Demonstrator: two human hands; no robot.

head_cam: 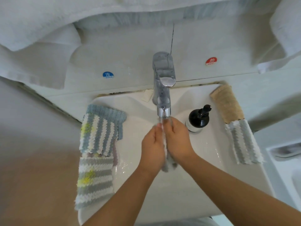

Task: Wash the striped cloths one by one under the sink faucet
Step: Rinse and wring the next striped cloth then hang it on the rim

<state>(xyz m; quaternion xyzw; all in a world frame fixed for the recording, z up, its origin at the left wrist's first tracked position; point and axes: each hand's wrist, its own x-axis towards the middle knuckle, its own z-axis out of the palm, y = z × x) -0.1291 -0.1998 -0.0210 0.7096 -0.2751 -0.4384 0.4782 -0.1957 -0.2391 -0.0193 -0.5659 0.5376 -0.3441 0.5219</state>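
Rubbing one striped cloth [167, 162] under the faucet [163, 110], over the sink [211, 160].

Risking splash onto the waiting cloths [97, 132] at the left rim, or a slip into the basin, should the wet grip loosen. Left hand [152, 149] and right hand [177, 139] pressed together, fingers curled round it, fingertips up at the spout.

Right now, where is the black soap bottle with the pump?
In the head view, the black pump bottle stands on the white sink's rim, right of the chrome faucet, beside the right hand.
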